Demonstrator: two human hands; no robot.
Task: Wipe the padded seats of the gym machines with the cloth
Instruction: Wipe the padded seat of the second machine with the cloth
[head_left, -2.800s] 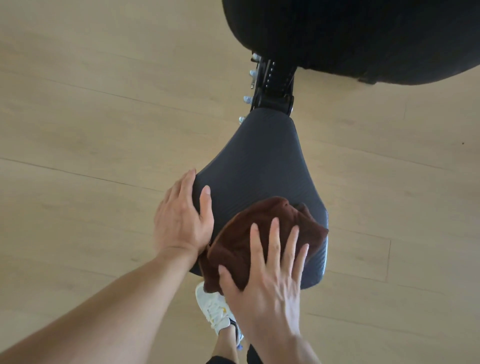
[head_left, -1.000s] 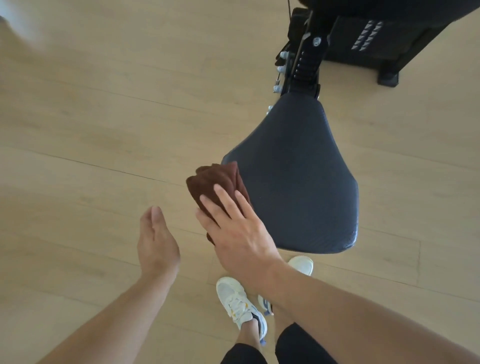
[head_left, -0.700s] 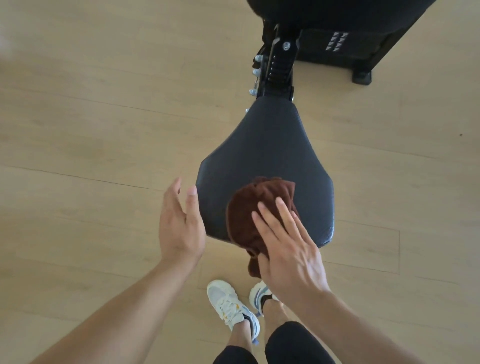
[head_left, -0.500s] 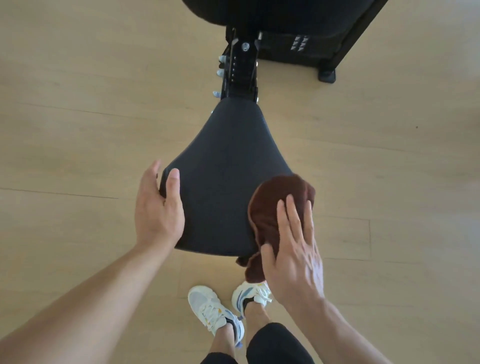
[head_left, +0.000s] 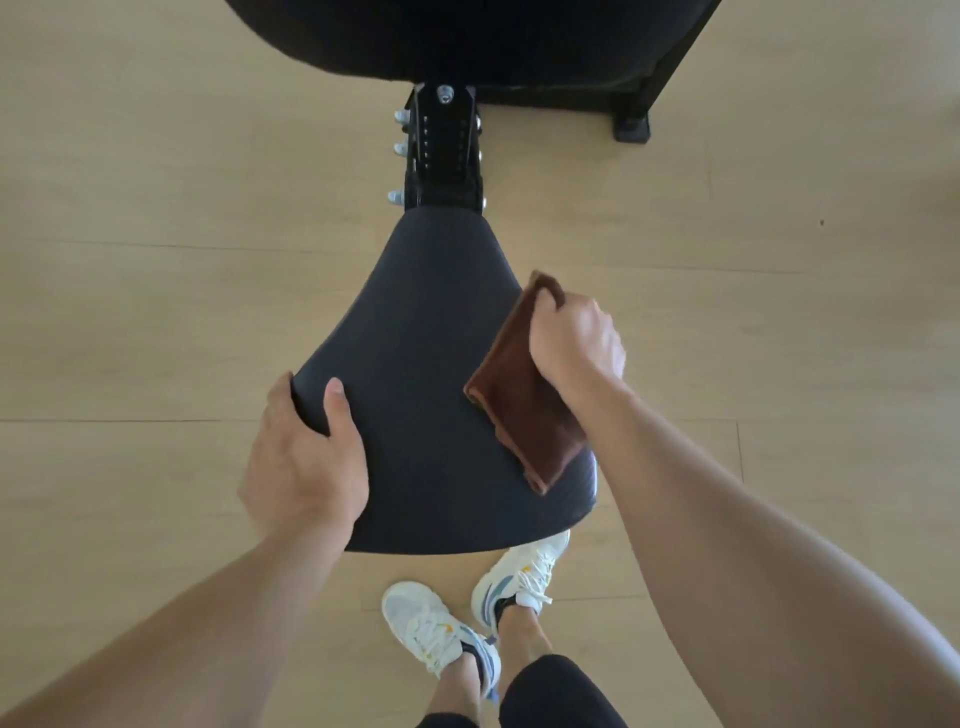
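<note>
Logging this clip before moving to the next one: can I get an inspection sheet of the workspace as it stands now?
Surface: pale wood-look floor, bare apart from a small dark speck at far right.
Job's things: dark padded seat on a black adjustment post; brown cloth, folded, lying along the seat's right edge.
Clutter: nothing seen.
Hands: left hand grips the seat's left edge, thumb on top; right hand closed on the cloth's far end.
Cables: nothing seen.
Surroundings: black back pad and a frame foot at the top; white sneakers below the seat.

White sneakers (head_left: 441, 629), black leggings (head_left: 561, 696)
</note>
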